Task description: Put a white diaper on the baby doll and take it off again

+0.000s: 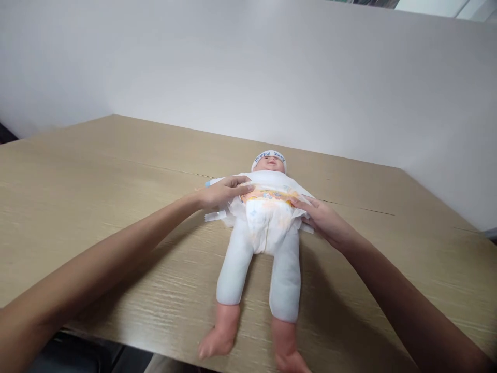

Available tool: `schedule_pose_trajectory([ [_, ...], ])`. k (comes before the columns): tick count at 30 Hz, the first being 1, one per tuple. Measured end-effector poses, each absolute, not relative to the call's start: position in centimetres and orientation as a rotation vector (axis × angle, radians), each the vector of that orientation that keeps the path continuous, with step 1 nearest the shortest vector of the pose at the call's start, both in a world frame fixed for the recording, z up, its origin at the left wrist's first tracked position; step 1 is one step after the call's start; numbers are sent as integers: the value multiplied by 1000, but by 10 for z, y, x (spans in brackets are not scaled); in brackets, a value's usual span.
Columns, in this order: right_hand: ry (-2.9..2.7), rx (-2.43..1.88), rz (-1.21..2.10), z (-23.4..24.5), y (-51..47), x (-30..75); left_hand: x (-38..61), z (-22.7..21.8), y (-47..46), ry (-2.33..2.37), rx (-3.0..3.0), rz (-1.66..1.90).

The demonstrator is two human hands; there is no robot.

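A baby doll (pixel 285 290) in white cloth lies on its back, head away from me and feet toward me. A white diaper (pixel 267 223) with an orange printed waistband covers its front between the legs. At the waistband's left end, my left hand (pixel 227 191) grips the diaper, thumb on top. My right hand (pixel 316 210) pinches the opposite end of the band. Loose side tabs stick out past both hands: a left tab (pixel 215 215) and a right tab (pixel 306 227). Some of my fingers are hidden behind the diaper.
The doll rests on a wide wooden table (pixel 116 207) with visible panel seams. Behind the table rises a pale wall or partition (pixel 233 77). A dark object (pixel 66 355), perhaps a chair, shows below the table's near edge at the left.
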State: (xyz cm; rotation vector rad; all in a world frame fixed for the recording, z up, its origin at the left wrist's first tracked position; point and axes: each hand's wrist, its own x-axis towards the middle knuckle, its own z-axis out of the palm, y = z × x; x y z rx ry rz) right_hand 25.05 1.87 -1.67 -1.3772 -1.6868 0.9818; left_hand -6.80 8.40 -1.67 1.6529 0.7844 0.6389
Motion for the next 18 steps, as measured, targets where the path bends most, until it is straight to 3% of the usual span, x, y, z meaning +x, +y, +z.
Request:
schedule_pose_trajectory([
  [3, -1491, -1387, 1140, -11, 13, 261, -73, -3, 84, 890, 1685, 655],
  [9, -1587, -1591, 567, -33, -13, 288, -59, 30, 71, 1193, 2054, 889],
  [12, -1763, -1643, 274, -52, -30, 292, -33, 38, 53, 1075, 2332, 973],
  [18, -1849, -1680, 77, -69, -34, 292, 25, 24, 32, 845, 2656, 748],
])
